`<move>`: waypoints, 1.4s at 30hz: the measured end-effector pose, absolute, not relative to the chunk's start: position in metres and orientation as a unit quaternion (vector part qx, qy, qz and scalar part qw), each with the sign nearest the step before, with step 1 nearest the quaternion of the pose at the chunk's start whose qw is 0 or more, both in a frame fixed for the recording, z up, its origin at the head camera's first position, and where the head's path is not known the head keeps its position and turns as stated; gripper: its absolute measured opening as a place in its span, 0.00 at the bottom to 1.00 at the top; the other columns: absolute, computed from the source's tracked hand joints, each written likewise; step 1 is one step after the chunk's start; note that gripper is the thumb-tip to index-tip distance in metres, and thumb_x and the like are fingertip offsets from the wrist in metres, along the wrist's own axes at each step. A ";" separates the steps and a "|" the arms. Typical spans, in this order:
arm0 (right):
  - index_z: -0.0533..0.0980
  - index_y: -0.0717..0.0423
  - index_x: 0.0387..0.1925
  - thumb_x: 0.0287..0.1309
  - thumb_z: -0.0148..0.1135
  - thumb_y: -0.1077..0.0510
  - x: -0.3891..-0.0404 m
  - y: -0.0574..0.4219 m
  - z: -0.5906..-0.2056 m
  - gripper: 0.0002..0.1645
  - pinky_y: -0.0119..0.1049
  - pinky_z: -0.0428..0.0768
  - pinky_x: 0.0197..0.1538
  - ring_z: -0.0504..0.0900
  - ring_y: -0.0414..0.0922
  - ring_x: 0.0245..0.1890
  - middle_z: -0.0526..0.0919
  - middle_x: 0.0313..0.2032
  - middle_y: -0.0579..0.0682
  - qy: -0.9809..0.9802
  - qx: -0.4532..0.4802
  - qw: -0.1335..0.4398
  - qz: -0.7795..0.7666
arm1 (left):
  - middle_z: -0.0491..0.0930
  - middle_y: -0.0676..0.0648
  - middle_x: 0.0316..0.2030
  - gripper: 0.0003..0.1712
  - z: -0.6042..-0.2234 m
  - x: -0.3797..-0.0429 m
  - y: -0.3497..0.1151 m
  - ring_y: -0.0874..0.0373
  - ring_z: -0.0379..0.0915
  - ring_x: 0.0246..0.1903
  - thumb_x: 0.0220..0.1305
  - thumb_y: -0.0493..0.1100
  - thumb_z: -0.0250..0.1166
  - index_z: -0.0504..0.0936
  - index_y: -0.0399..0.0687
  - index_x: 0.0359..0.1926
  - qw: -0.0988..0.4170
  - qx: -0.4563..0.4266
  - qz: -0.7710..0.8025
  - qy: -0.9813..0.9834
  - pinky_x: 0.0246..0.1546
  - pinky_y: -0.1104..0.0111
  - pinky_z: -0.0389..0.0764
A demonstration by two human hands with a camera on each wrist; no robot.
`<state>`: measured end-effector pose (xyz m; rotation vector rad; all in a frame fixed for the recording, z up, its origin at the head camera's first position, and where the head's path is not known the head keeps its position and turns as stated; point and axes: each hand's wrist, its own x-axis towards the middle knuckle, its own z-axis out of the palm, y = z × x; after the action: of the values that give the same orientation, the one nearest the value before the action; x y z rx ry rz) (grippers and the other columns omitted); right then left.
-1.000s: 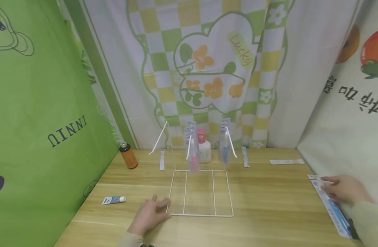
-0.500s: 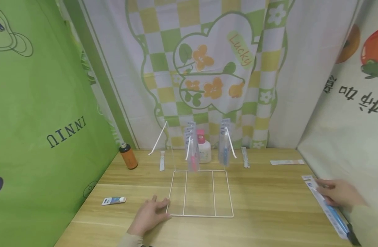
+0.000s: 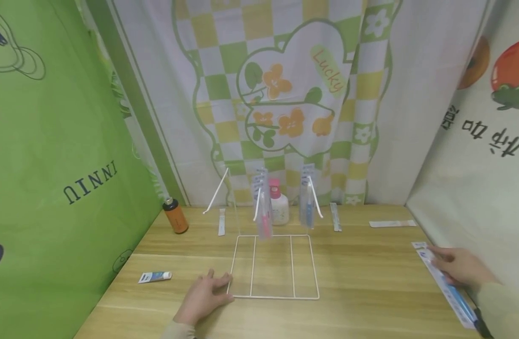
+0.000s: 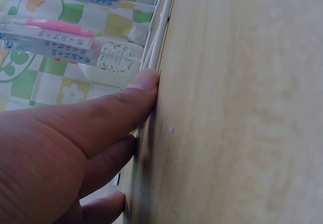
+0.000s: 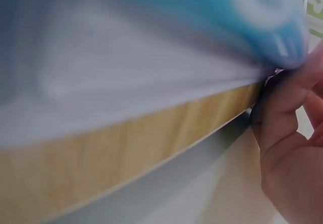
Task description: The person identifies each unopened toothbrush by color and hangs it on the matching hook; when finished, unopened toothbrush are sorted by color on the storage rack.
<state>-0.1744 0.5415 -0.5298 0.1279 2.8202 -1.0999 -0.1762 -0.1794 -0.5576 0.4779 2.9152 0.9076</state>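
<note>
My left hand [image 3: 203, 297] rests on the table at the front left corner of a white wire rack [image 3: 280, 298]. Its thumb tip touches the wire in the left wrist view, and the other fingers lie spread against the wood. At the right table edge my right hand [image 3: 465, 268] pinches a packaged blue toothbrush [image 3: 459, 301] near the card's top end. The pack fills much of the right wrist view, blurred. From the rack's hooks hang a pink packaged toothbrush [image 3: 265, 221] and a blue packaged toothbrush [image 3: 309, 209]; the leftmost hook [image 3: 215, 190] carries nothing.
A white bottle with a pink cap [image 3: 280, 209] stands behind the rack. An orange bottle [image 3: 176, 219] is at the back left, and a small tube [image 3: 155, 277] lies left of my left hand. Narrow packets [image 3: 336, 217] lie along the back; another packet [image 3: 392, 224] is farther right.
My right hand has shifted a little left with the toothbrush pack, moving it inward from the table's right edge. The left hand stays at the rack corner.
</note>
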 end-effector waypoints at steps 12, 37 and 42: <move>0.72 0.70 0.69 0.74 0.66 0.49 -0.186 0.541 -0.529 0.35 0.77 0.77 0.52 0.80 0.80 0.52 0.78 0.56 0.84 0.974 -0.003 0.010 -0.225 | 0.82 0.44 0.67 0.37 -0.557 -0.176 -0.180 0.24 0.60 0.75 0.61 0.61 0.78 0.85 0.52 0.67 0.028 0.158 0.295 0.942 0.73 0.25 0.52; 0.76 0.67 0.67 0.71 0.68 0.53 -0.185 0.541 -0.523 0.31 0.77 0.76 0.56 0.75 0.83 0.58 0.79 0.58 0.81 0.966 0.018 -0.049 -0.253 | 0.82 0.49 0.67 0.36 -0.560 -0.179 -0.175 0.25 0.61 0.75 0.61 0.60 0.79 0.85 0.53 0.67 0.020 0.154 0.287 0.945 0.75 0.27 0.51; 0.74 0.68 0.69 0.74 0.67 0.50 -0.180 0.540 -0.521 0.33 0.78 0.75 0.57 0.75 0.83 0.58 0.82 0.55 0.80 0.962 0.013 -0.059 -0.265 | 0.82 0.48 0.67 0.36 -0.561 -0.178 -0.174 0.24 0.61 0.75 0.61 0.60 0.79 0.85 0.52 0.67 0.020 0.159 0.289 0.944 0.75 0.27 0.51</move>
<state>-0.1803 0.5396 -0.5214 0.0439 3.1430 -0.8649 -0.1780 -0.1743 -0.5615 0.4937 2.9274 0.8962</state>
